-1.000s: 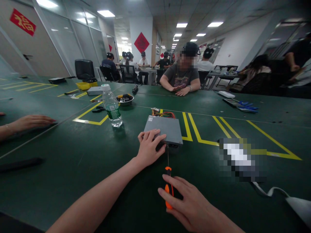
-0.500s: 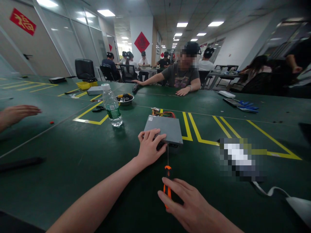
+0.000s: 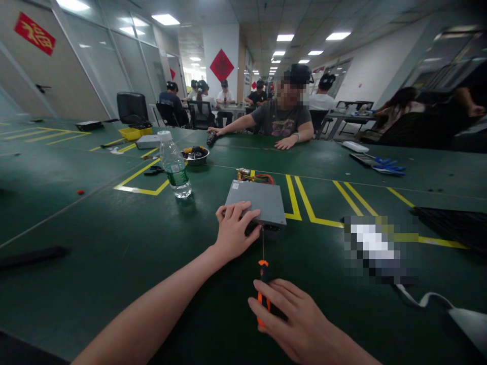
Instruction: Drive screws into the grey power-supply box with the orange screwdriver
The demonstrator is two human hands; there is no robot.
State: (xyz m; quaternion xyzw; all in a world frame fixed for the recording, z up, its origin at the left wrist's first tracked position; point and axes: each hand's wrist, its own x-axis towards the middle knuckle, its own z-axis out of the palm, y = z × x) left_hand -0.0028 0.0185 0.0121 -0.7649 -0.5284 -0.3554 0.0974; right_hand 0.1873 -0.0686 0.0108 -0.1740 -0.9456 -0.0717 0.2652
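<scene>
A grey metal computer power supply (image 3: 261, 198) lies on the green table, its bundle of coloured wires (image 3: 256, 177) at the far side. My left hand (image 3: 236, 226) grips its near left edge, fingers spread over the top and thumb at the front face. Held in my right hand (image 3: 289, 309) is an orange and black screwdriver (image 3: 263, 271), thumb and fingers around the handle. Its shaft points away from me and reaches the front face of the power supply, beside my left thumb. The tip's exact contact is too small to make out.
A water bottle (image 3: 176, 170) stands left of the power supply, near a metal bowl of tools (image 3: 195, 156). At right lie a blurred-out device (image 3: 375, 248) with a white cable and a dark flat object (image 3: 454, 223). Opposite, a person (image 3: 283, 116) touches a black cylindrical thing (image 3: 211, 138).
The screwdriver handle has turned slightly in my right hand. Another person's hand at the left has left view. A dark flat object has come in at right. The person opposite has reached the black cylindrical thing.
</scene>
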